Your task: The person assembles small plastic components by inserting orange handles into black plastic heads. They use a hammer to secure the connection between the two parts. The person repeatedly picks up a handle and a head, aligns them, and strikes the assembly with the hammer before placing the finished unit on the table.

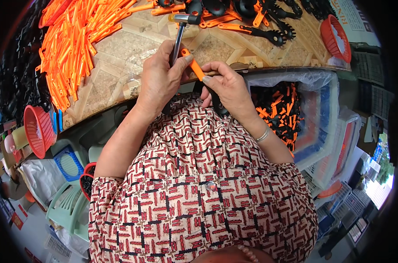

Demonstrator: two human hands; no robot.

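Note:
My left hand (158,81) is closed around the metal shaft of a small hammer (178,37), whose head points away from me over the table. Beside it, my right hand (227,87) pinches an orange plastic handle (193,64) that sticks up between the two hands, its tip touching the hammer shaft. A black piece (217,104) hangs from that handle below my right palm, partly hidden. Both hands hover at the near edge of the patterned tabletop (124,48), above my patterned shirt.
A heap of orange handles (72,39) covers the table's left; black utensil parts (256,17) lie along the far side. Red baskets stand left (37,129) and far right (337,33). A plastic-lined bin (321,109) to my right holds black-and-orange pieces. Plastic stools (68,163) stand lower left.

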